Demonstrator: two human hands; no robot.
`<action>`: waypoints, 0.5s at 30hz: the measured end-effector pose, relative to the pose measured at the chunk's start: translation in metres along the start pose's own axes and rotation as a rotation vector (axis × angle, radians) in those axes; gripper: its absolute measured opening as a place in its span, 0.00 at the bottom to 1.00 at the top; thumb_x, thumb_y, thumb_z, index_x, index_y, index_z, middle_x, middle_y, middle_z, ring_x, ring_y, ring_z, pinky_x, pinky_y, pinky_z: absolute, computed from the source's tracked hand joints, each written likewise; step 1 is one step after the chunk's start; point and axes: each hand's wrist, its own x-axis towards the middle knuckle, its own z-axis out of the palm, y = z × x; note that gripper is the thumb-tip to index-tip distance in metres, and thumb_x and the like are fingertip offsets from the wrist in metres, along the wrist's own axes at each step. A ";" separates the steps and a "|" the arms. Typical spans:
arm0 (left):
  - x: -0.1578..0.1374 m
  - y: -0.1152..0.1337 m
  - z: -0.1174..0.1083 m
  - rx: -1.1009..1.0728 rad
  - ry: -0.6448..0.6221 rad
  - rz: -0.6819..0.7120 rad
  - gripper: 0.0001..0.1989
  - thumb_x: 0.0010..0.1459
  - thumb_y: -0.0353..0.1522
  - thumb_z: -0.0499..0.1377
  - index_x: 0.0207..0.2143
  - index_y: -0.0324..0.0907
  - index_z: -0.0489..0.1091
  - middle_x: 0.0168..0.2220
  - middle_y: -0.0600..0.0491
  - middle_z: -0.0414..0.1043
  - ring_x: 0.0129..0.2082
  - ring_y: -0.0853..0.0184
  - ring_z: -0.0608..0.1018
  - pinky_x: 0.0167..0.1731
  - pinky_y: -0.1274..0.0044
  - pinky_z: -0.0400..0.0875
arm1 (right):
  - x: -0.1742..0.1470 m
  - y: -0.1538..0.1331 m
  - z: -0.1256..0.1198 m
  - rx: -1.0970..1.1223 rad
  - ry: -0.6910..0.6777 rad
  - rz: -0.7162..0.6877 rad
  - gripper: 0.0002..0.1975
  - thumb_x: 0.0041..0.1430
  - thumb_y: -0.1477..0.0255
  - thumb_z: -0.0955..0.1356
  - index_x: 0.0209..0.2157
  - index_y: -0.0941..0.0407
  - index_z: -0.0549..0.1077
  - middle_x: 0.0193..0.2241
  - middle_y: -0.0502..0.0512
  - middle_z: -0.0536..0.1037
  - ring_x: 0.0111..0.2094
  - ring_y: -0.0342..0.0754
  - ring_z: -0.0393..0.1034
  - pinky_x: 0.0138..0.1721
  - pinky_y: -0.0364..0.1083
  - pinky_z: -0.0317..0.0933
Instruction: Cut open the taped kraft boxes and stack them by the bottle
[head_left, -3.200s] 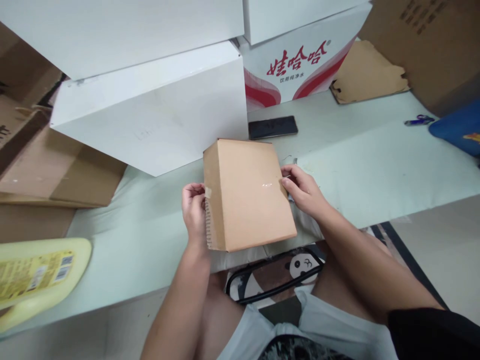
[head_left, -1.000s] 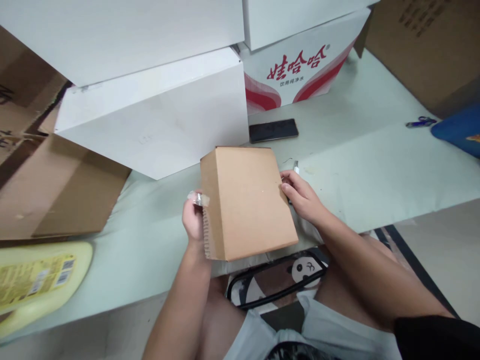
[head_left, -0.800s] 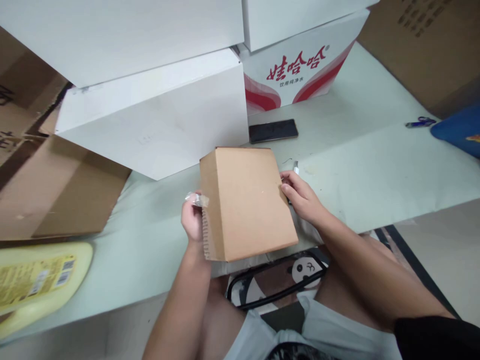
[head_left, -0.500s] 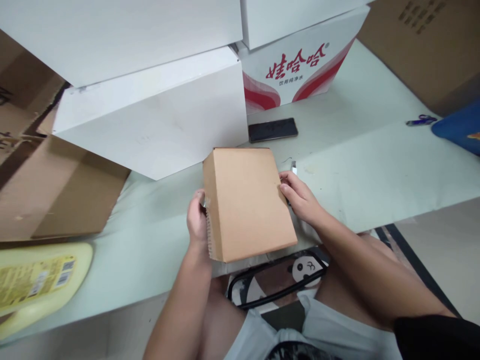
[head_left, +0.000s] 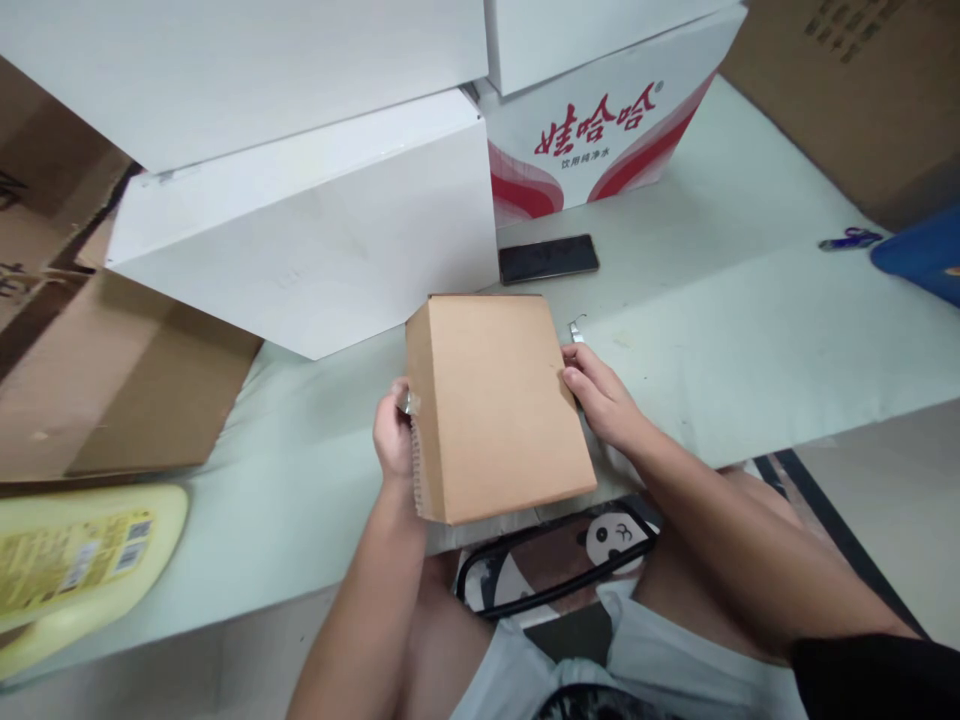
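A plain brown cardboard box (head_left: 510, 400) is held tilted between my hands at the table's near edge, its broad face toward me. My left hand (head_left: 392, 435) is closed on the box's left side, fingers partly hidden behind it. A small shiny scrap (head_left: 406, 402), perhaps clear tape, shows by the left thumb, above a ragged edge on the box's side. On the right side, my right hand (head_left: 600, 395) grips the box with thumb and fingers. A small silvery-white piece (head_left: 576, 332) sticks out just beyond the right fingers; its kind is unclear.
A black phone (head_left: 549, 259) lies behind the box, in front of stacked white cartons (head_left: 322, 260). Brown cartons (head_left: 142, 380) and a yellow bottle (head_left: 82, 560) stand left. Far right are a purple-handled tool (head_left: 851, 239) and a blue object (head_left: 922, 255). A panda-print item (head_left: 555, 560) is below.
The silvery-white piece by my right hand has shifted slightly left and changed angle. More of the shiny scrap shows at my left thumb. The box stays nearly in place.
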 end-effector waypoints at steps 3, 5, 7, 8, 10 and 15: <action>0.001 -0.001 -0.002 0.022 -0.029 0.016 0.07 0.57 0.34 0.63 0.29 0.41 0.76 0.31 0.53 0.76 0.34 0.65 0.77 0.37 0.77 0.73 | 0.000 0.000 0.000 0.003 -0.004 -0.005 0.13 0.66 0.58 0.61 0.42 0.51 0.67 0.37 0.54 0.77 0.37 0.51 0.70 0.40 0.51 0.61; 0.002 -0.003 -0.004 0.017 -0.045 0.018 0.09 0.56 0.37 0.64 0.33 0.41 0.78 0.34 0.52 0.77 0.36 0.64 0.78 0.37 0.76 0.74 | 0.000 0.001 0.000 0.007 -0.003 -0.007 0.13 0.66 0.58 0.61 0.43 0.52 0.68 0.37 0.54 0.78 0.37 0.51 0.70 0.40 0.51 0.61; 0.002 -0.006 -0.005 -0.027 -0.056 -0.004 0.13 0.57 0.41 0.63 0.37 0.41 0.79 0.38 0.50 0.79 0.38 0.62 0.80 0.38 0.74 0.75 | 0.000 0.001 0.000 0.007 -0.005 -0.003 0.13 0.66 0.58 0.61 0.43 0.52 0.68 0.36 0.53 0.77 0.36 0.51 0.70 0.39 0.51 0.60; 0.002 -0.007 -0.005 -0.060 -0.061 -0.027 0.15 0.56 0.43 0.63 0.39 0.42 0.79 0.39 0.50 0.80 0.39 0.61 0.80 0.39 0.73 0.75 | 0.001 0.001 -0.001 0.007 -0.007 0.001 0.13 0.66 0.58 0.61 0.43 0.52 0.68 0.36 0.53 0.77 0.36 0.51 0.69 0.39 0.51 0.60; 0.001 -0.008 -0.004 -0.124 -0.077 -0.072 0.16 0.54 0.44 0.64 0.40 0.43 0.79 0.40 0.50 0.81 0.41 0.60 0.81 0.40 0.73 0.76 | 0.001 0.000 -0.001 0.005 -0.013 0.008 0.13 0.66 0.58 0.62 0.43 0.52 0.68 0.35 0.53 0.77 0.36 0.51 0.69 0.39 0.51 0.60; -0.001 -0.003 0.000 -0.162 -0.114 -0.095 0.15 0.54 0.44 0.63 0.37 0.45 0.78 0.39 0.50 0.81 0.42 0.58 0.82 0.38 0.72 0.77 | 0.001 0.000 -0.002 0.005 -0.015 0.006 0.13 0.66 0.58 0.61 0.43 0.52 0.68 0.36 0.54 0.76 0.37 0.51 0.69 0.40 0.52 0.60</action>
